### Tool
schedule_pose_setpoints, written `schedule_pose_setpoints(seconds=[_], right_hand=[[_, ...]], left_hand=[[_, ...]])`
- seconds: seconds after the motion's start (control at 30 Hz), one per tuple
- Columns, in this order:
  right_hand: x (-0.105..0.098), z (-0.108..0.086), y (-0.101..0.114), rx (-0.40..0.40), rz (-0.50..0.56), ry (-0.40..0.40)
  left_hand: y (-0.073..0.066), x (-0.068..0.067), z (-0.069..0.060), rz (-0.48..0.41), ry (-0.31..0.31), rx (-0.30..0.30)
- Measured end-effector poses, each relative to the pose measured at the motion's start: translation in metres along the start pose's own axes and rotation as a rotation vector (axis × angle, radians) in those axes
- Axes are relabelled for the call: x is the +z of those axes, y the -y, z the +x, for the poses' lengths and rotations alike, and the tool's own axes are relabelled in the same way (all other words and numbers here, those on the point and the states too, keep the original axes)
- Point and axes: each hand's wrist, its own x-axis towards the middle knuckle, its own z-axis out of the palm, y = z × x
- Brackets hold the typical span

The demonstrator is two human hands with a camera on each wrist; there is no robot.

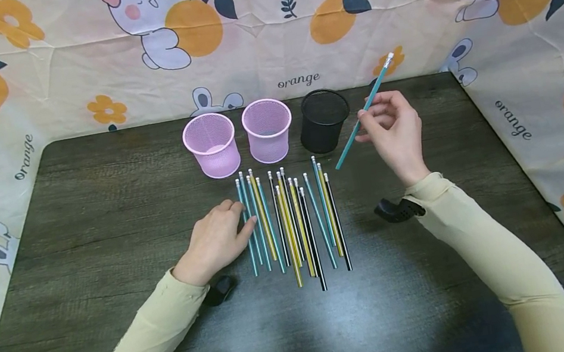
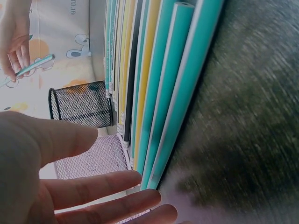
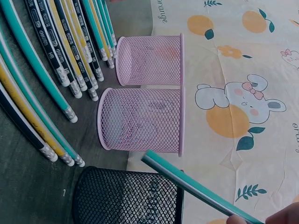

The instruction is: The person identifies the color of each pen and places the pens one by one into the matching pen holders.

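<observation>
A teal pencil with a white eraser is pinched in my right hand, tilted in the air just right of the black mesh cup. In the right wrist view the teal pencil crosses in front of that cup. My left hand rests at the left end of a row of teal, yellow and black pencils. In the left wrist view its fingers are extended beside the teal pencils, thumb apart, pinching nothing.
Two pink mesh cups, the left one and the middle one, stand beside the black cup at the back of the dark wooden table. A printed cloth hangs behind and along the sides. Dark wrist straps show under both sleeves.
</observation>
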Motion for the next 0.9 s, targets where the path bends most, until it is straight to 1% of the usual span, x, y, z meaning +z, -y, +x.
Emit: schedule_pose_setpoints(seconds=[0.13, 0.4, 0.67, 0.8, 0.9], right_hand=[[0.001, 0.003, 0.001, -0.037, 0.094, -0.053], [0.001, 0.008, 0.003, -0.090, 0.243, -0.121], [0.001, 0.012, 0.002, -0.110, 0.295, -0.161], [0.002, 0.015, 0.001, -0.160, 0.311, -0.200], [0.003, 0.016, 0.000, -0.215, 0.313, -0.227]], left_hand=[[0.000, 0.000, 0.000, 0.000, -0.001, 0.000], [0.000, 0.000, 0.000, 0.005, -0.001, 0.004], [0.000, 0.000, -0.001, 0.010, 0.003, 0.009], [0.000, 0.000, -0.001, 0.010, 0.003, 0.008], [0.000, 0.000, -0.001, 0.005, 0.003, 0.005]])
